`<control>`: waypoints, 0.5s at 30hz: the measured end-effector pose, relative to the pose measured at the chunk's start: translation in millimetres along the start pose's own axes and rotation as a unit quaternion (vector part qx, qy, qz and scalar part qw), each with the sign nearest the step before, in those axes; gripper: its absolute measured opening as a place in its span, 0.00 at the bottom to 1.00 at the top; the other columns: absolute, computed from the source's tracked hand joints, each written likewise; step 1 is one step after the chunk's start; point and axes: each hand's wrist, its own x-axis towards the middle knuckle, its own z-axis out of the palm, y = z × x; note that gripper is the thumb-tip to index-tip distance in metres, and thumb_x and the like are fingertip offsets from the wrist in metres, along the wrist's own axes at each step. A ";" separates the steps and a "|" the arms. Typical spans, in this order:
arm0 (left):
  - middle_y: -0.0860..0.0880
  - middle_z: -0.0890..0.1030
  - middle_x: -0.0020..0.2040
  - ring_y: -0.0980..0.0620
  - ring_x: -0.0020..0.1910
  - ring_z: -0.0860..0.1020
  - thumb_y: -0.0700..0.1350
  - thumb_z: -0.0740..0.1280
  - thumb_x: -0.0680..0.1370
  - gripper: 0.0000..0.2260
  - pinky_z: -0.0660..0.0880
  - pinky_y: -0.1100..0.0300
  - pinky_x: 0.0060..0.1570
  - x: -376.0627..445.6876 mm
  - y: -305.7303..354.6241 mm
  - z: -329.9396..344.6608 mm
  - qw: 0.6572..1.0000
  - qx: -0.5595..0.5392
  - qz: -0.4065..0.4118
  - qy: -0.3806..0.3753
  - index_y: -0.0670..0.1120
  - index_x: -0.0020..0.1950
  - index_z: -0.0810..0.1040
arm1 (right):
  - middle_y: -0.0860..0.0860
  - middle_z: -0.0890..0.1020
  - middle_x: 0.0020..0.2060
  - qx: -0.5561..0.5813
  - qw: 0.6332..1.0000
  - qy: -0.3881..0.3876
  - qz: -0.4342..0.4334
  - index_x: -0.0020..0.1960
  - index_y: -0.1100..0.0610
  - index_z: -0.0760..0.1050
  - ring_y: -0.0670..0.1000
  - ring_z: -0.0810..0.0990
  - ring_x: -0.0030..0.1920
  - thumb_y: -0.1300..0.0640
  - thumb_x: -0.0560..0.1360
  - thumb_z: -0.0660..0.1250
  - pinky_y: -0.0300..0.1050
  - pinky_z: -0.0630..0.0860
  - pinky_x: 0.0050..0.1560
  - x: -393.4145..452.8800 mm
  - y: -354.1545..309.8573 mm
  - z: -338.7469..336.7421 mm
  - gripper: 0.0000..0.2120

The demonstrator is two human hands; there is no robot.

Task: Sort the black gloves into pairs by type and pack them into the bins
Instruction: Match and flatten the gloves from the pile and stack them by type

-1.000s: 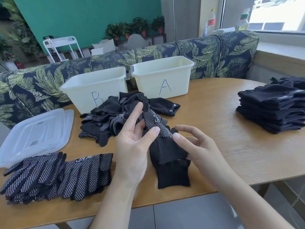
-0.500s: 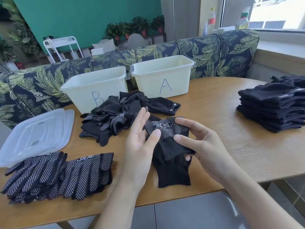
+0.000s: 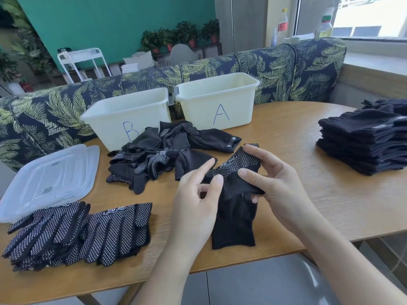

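at the far left two clear lids (image 3: 47, 181) lie stacked on the table (image 3: 308, 194), and in front of them the dotted gloves (image 3: 77, 234) are laid flat in overlapping pairs near the front edge. behind, bin b (image 3: 125, 115) and bin a (image 3: 217, 100) stand side by side against the sofa, and neither shows any glove inside from this angle. just in front of them sits the unsorted heap (image 3: 158, 159), dotted and plain gloves tangled together.

over the last second the dotted glove being folded (image 3: 235, 175) has been turned: its dotted half, which stood up between the hands, has swung over to the right and now lies across the plain cuff. the fold looks nearly closed, so this piece seems close to ready for the dotted stack, though the heap says much sorting is left.

the left hand (image 3: 198, 201) has come off the dotted end. it hovers just left of the fold, thumb and forefinger loosely apart and holding nothing, fingertips at most brushing the cloth. the glove's cuff lies on the table below and between the hands. the right hand (image 3: 277, 183) grips the folded part, thumb pressing the front and fingers curled over the dotted top.

far right, well apart from the hands, plain black gloves (image 3: 363, 139) sit in a neat tall stack.
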 end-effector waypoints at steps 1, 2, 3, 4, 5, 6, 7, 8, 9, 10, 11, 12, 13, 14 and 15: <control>0.61 0.77 0.60 0.60 0.51 0.81 0.58 0.66 0.81 0.15 0.81 0.51 0.56 -1.2 1.0 0.3 1.000 0.012 0.001 0.006 0.67 0.68 0.76 | 0.50 0.85 0.50 -0.001 1.000 0.000 -0.002 0.67 0.53 0.78 0.51 0.79 0.34 0.61 0.68 0.76 0.38 0.73 0.26 0.5 0.1 -0.1 0.27; 0.59 0.78 0.56 0.59 0.48 0.81 0.59 0.65 0.80 0.16 0.82 0.52 0.53 -1.6 1.8 1.3 1.000 0.012 -0.002 0.004 0.67 0.68 0.76 | 0.51 0.85 0.51 -0.002 1.000 0.000 -0.004 0.66 0.52 0.78 0.52 0.78 0.35 0.60 0.68 0.76 0.39 0.74 0.26 0.9 0.1 -0.3 0.27; 0.57 0.80 0.52 0.57 0.44 0.82 0.59 0.65 0.80 0.16 0.82 0.53 0.49 -2.4 3.7 2.4 1.000 -0.002 -0.010 -0.004 0.66 0.68 0.76 | 0.51 0.85 0.51 -0.003 1.000 -0.001 -0.006 0.66 0.52 0.78 0.53 0.78 0.35 0.60 0.68 0.76 0.39 0.74 0.26 0.9 -0.1 -0.8 0.27; 0.54 0.81 0.49 0.57 0.40 0.82 0.59 0.65 0.81 0.16 0.82 0.54 0.45 -2.6 5.2 4.2 0.999 -0.027 -0.028 -0.013 0.65 0.68 0.77 | 0.51 0.85 0.51 -0.004 1.000 -0.002 -0.007 0.66 0.52 0.78 0.54 0.77 0.35 0.60 0.68 0.76 0.39 0.74 0.26 0.7 -0.3 -1.1 0.26; 0.52 0.83 0.48 0.55 0.38 0.82 0.58 0.65 0.81 0.16 0.82 0.55 0.42 -2.4 6.9 6.2 0.997 -0.060 -0.052 -0.025 0.63 0.69 0.77 | 0.51 0.85 0.50 -0.005 1.000 -0.003 -0.008 0.66 0.52 0.79 0.54 0.76 0.35 0.60 0.69 0.76 0.39 0.74 0.26 0.3 -0.7 -1.4 0.26; 0.50 0.84 0.48 0.53 0.38 0.82 0.57 0.65 0.81 0.16 0.81 0.56 0.41 -2.0 8.8 8.3 0.991 -0.101 -0.075 -0.039 0.62 0.69 0.77 | 0.51 0.85 0.50 -0.005 1.000 -0.007 -0.009 0.66 0.52 0.78 0.55 0.76 0.35 0.60 0.69 0.76 0.39 0.73 0.26 -0.2 -1.2 -1.5 0.26; 0.49 0.85 0.50 0.51 0.40 0.83 0.57 0.65 0.81 0.17 0.81 0.56 0.42 -1.5 10.4 10.1 0.983 -0.147 -0.097 -0.056 0.60 0.69 0.77 | 0.51 0.85 0.51 -0.006 1.000 -0.011 -0.009 0.67 0.52 0.78 0.54 0.76 0.35 0.60 0.69 0.76 0.39 0.73 0.26 -1.2 -1.7 -1.7 0.26; 0.48 0.86 0.53 0.51 0.44 0.84 0.57 0.65 0.80 0.18 0.81 0.55 0.44 -0.6 12.3 12.0 0.972 -0.190 -0.114 -0.071 0.59 0.69 0.77 | 0.51 0.85 0.51 -0.008 1.000 -0.015 -0.009 0.67 0.52 0.78 0.54 0.77 0.35 0.60 0.69 0.76 0.39 0.73 0.26 -2.0 -2.0 -1.5 0.27; 0.49 0.86 0.57 0.51 0.49 0.85 0.57 0.65 0.78 0.19 0.81 0.54 0.48 0.4 12.4 13.1 0.964 -0.220 -0.125 -0.079 0.57 0.69 0.77 | 0.51 0.85 0.52 -0.009 1.000 -0.020 -0.007 0.67 0.53 0.78 0.53 0.77 0.34 0.60 0.69 0.76 0.39 0.73 0.26 -3.1 -2.4 -1.3 0.27; 0.50 0.85 0.59 0.51 0.55 0.84 0.57 0.67 0.77 0.21 0.80 0.53 0.53 1.6 12.0 14.1 0.959 -0.240 -0.127 -0.080 0.56 0.69 0.77 | 0.52 0.85 0.53 -0.011 1.000 -0.024 -0.005 0.67 0.53 0.78 0.52 0.77 0.34 0.60 0.69 0.76 0.39 0.73 0.26 -4.2 -3.0 -1.1 0.26; 0.51 0.84 0.61 0.51 0.59 0.83 0.55 0.70 0.76 0.20 0.79 0.50 0.58 3.5 10.1 14.5 0.958 -0.248 -0.123 -0.071 0.55 0.69 0.78 | 0.52 0.85 0.54 -0.016 0.999 -0.027 -0.003 0.66 0.53 0.79 0.52 0.78 0.34 0.60 0.69 0.76 0.39 0.74 0.26 -5.5 -4.2 -0.6 0.26; 0.52 0.84 0.61 0.51 0.61 0.82 0.51 0.73 0.77 0.19 0.78 0.48 0.62 6.3 6.4 14.6 0.962 -0.244 -0.113 -0.055 0.54 0.68 0.79 | 0.52 0.85 0.54 -0.027 0.999 -0.029 0.001 0.66 0.53 0.79 0.52 0.79 0.34 0.60 0.69 0.76 0.39 0.74 0.27 -6.5 -5.4 -0.8 0.25; 0.52 0.84 0.62 0.51 0.62 0.82 0.47 0.74 0.77 0.18 0.77 0.47 0.64 9.1 2.8 14.1 0.967 -0.230 -0.100 -0.039 0.54 0.67 0.79 | 0.52 0.86 0.53 -0.049 0.998 -0.028 0.006 0.65 0.52 0.79 0.54 0.81 0.35 0.59 0.70 0.76 0.39 0.75 0.27 -7.1 -6.6 -1.2 0.25; 0.52 0.84 0.62 0.51 0.62 0.82 0.43 0.74 0.77 0.19 0.76 0.46 0.65 11.6 -1.4 13.8 0.973 -0.212 -0.087 -0.024 0.54 0.67 0.80 | 0.53 0.87 0.51 -0.082 0.996 -0.025 0.010 0.65 0.51 0.78 0.58 0.83 0.37 0.59 0.71 0.76 0.40 0.77 0.29 -7.8 -7.3 -1.9 0.24; 0.52 0.83 0.63 0.51 0.63 0.81 0.42 0.73 0.76 0.20 0.76 0.46 0.66 13.7 -4.9 13.0 0.979 -0.192 -0.075 -0.013 0.54 0.67 0.80 | 0.55 0.87 0.47 -0.122 0.992 -0.021 0.013 0.66 0.50 0.77 0.60 0.85 0.40 0.59 0.72 0.76 0.41 0.79 0.31 -8.1 -7.0 -3.2 0.23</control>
